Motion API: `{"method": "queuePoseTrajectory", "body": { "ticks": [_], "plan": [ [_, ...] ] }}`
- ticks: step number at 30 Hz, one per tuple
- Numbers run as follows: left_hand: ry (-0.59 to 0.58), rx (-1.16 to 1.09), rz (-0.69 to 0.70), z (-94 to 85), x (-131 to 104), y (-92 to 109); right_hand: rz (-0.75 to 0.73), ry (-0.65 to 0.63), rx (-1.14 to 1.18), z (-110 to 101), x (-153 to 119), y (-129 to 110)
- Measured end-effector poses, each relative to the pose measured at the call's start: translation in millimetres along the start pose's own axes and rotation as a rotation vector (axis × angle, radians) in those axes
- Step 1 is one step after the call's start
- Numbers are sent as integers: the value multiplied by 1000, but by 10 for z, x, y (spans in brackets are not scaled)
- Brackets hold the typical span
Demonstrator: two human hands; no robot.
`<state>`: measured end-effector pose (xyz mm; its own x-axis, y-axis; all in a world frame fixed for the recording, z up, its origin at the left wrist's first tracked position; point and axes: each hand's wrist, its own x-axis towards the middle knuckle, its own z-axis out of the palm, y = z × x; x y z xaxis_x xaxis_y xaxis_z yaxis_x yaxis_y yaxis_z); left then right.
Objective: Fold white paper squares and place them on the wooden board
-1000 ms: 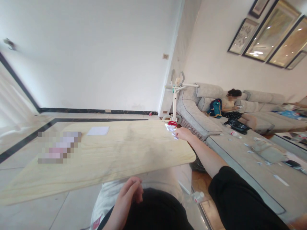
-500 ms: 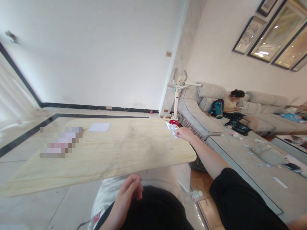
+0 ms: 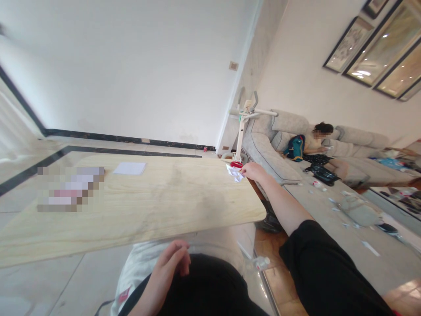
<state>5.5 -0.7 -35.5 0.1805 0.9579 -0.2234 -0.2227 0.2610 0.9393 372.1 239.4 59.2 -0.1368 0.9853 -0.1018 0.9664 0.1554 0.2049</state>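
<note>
Just left of the right hand [image 3: 252,172], small white paper pieces [image 3: 235,173] are gathered in a loose cluster at the far right corner of the wood-grained table [image 3: 184,197]. A red item [image 3: 236,164], perhaps scissors, is placed on their far side. The pieces are reached at their near right edge by bunched fingers; whether any piece is pinched cannot be told at this size. They are probably grouped there so that they can be handled together at arm's length. Below the table's near edge, the left hand [image 3: 174,256] is held over the lap, fingers loosely curled and nothing seen in it, presumably because only one arm is needed for the reach.

The table's right edge is crossed by the right forearm, so little support is offered on that side. More room for sliding is given leftward of the right hand, where a broad stretch of wood is left before a white sheet [image 3: 130,168], beyond and left of the left hand, is met.
</note>
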Motion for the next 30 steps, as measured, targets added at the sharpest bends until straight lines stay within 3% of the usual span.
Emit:
{"method": "queuePoseTrajectory", "body": {
  "ticks": [7,16,30],
  "plan": [
    [4,6,-15,-38,15,-25,-17,-88,-64,60,143,-49],
    [-63,99,-21,-141,49,-256,-1,-118,-65,130,163,-76],
    [11,42,-78,-76,8,-144,-18,-89,6,-1,160,-64]
  ]
}}
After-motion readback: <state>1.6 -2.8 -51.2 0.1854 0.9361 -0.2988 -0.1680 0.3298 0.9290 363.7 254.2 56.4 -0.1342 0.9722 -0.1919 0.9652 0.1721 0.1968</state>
